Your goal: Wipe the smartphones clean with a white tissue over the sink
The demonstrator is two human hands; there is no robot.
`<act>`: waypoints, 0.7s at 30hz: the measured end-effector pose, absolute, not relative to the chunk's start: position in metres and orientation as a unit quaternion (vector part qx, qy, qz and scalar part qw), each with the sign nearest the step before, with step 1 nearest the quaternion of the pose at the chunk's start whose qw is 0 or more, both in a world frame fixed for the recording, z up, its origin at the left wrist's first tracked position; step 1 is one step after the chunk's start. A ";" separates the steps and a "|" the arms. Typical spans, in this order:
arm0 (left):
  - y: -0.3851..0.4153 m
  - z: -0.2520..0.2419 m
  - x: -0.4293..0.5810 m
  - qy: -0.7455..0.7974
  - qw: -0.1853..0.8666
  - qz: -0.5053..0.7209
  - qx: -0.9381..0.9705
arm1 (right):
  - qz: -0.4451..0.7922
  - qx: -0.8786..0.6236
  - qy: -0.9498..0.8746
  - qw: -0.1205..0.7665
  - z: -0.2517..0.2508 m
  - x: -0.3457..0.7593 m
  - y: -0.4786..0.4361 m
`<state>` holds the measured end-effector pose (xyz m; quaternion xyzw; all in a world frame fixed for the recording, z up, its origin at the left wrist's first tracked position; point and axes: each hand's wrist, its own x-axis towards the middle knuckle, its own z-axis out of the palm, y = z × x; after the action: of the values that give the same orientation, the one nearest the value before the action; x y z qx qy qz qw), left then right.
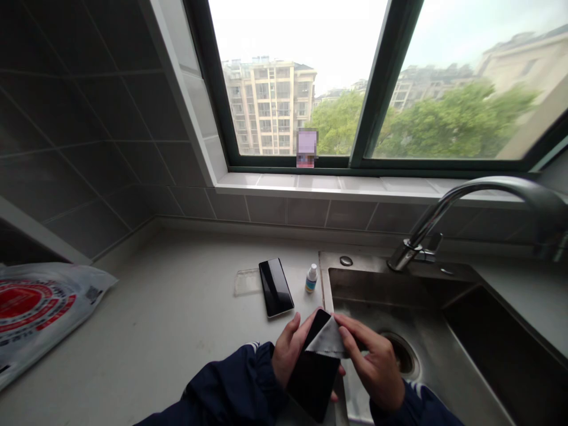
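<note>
In the head view, a black smartphone (313, 378) is held screen up by the left hand (287, 350), above the meeting line of the pale worktop (168, 307) and the left rim of the steel sink (373, 261). The left hand is curled around it from beneath, with fingertips showing past its right edge. A grey cleaning cloth (326, 342) with a zigzag edge is pinched between the thumb and fingers of the right hand (376, 358) and is laid across the upper part of the screen. Both wrists are covered by navy sleeves (231, 384).

On the worktop, a small white-capped bottle (311, 279) with a blue label is stood upright just beside the sink's left rim. To its left, a second smartphone (276, 288) is laid flat, its dark screen facing up. A clear phone case (246, 283) is partly covered by its left edge. At the worktop's left edge, a printed plastic bag (48, 307) is seen, cut off by the view. At the sink's back rim a chrome faucet (426, 222) is mounted, and the worktop's back edge is bordered by grey wall tiles (266, 210) below a window (284, 106).
</note>
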<state>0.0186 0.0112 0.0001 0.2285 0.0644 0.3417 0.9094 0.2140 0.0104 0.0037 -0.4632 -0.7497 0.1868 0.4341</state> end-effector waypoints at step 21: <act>0.006 0.004 0.024 0.098 0.902 0.367 0.207 | 0.225 -0.402 -0.778 0.427 0.007 0.212 0.009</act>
<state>0.0236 0.0056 0.0039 0.2073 0.0982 0.3668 0.9016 0.2122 0.0091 0.0072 -0.4016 -0.7783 0.2251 0.4269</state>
